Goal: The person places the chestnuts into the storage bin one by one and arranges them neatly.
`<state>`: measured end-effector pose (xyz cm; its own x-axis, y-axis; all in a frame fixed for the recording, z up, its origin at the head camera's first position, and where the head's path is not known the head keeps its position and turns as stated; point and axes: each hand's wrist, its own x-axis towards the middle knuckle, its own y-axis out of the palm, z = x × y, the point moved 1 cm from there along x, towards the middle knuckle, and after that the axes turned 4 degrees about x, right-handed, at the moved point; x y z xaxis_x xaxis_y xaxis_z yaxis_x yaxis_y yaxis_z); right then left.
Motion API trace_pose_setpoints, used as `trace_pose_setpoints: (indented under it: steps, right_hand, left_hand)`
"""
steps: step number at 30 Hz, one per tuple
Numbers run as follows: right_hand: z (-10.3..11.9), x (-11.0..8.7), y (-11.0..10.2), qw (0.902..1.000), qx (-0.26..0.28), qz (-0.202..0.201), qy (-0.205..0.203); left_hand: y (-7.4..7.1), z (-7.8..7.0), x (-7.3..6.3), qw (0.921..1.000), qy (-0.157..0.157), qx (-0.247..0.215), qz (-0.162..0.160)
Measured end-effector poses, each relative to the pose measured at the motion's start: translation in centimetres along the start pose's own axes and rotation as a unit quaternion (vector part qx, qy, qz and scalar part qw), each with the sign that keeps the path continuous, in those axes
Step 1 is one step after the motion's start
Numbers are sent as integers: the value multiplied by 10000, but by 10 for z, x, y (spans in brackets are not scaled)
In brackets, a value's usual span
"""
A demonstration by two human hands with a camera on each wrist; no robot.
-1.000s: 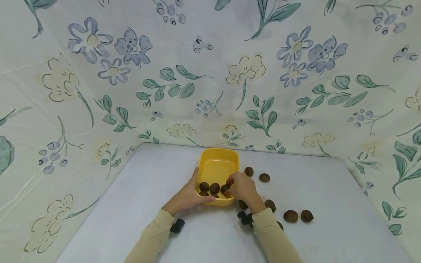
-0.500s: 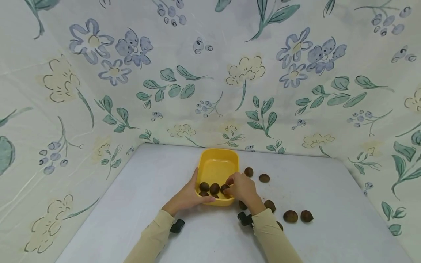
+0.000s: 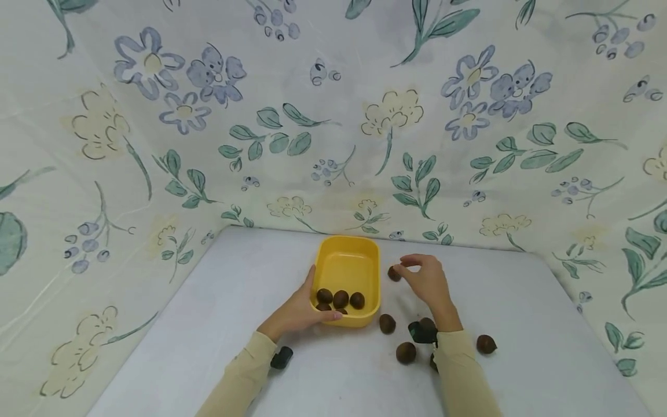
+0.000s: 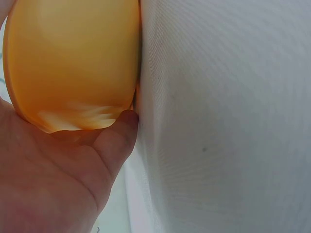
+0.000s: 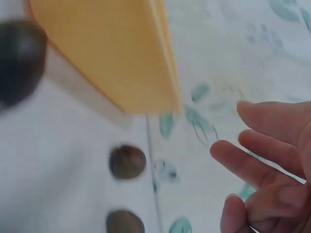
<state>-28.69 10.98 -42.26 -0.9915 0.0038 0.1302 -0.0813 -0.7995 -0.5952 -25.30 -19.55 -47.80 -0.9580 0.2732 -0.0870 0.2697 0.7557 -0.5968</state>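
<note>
My left hand (image 3: 299, 307) holds the near left corner of a yellow plastic box (image 3: 348, 240), thumb over the front rim and fingers along the left wall. In the left wrist view the thumb (image 4: 119, 141) presses against the box wall (image 4: 73, 58). Several brown chestnuts (image 3: 341, 299) lie at the near end inside the box. To the right of the box, my right hand (image 3: 427, 284) hovers with its fingertips close to a loose chestnut (image 3: 394, 274). From the right wrist, its fingers (image 5: 248, 162) show spread with nothing between them, beside a chestnut (image 5: 127, 161) on the table.
More chestnuts lie right of the box, including one by its near corner (image 3: 387, 324), another nearer the front (image 3: 406, 353) and a pointed one farther right (image 3: 486, 344). The right forearm covers part of this group. A flowered cloth (image 3: 333, 145) rises behind the white table (image 3: 250, 260).
The right hand has let go of a chestnut inside the box and moved right, out over the table to the loose chestnuts. The left hand and box have stayed in place.
</note>
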Motion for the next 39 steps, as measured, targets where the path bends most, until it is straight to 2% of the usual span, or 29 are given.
trace_pose_setpoints:
  steps: [6,14,22,30,34,39]
  right_hand:
    - [-29,9,-25,9988,271,-408,42]
    - [-58,14,-46,9981,77,-509,341]
    - [-65,10,-53,9987,-97,-3,497]
    - [-69,0,-64,9992,-272,179,218]
    - [-68,-9,-65,9979,-391,503,140]
    - [-68,-22,-62,9932,-468,1047,-222]
  left_hand:
    - [-1,-2,0,10000,-78,-20,-2]
    - [1,-2,-1,9999,-143,-37,25]
    - [0,-1,-1,9997,-251,37,10]
    - [1,-2,1,9994,-333,53,-19]
    - [1,-1,1,9993,-374,89,-12]
    - [1,-1,1,9995,-304,46,29]
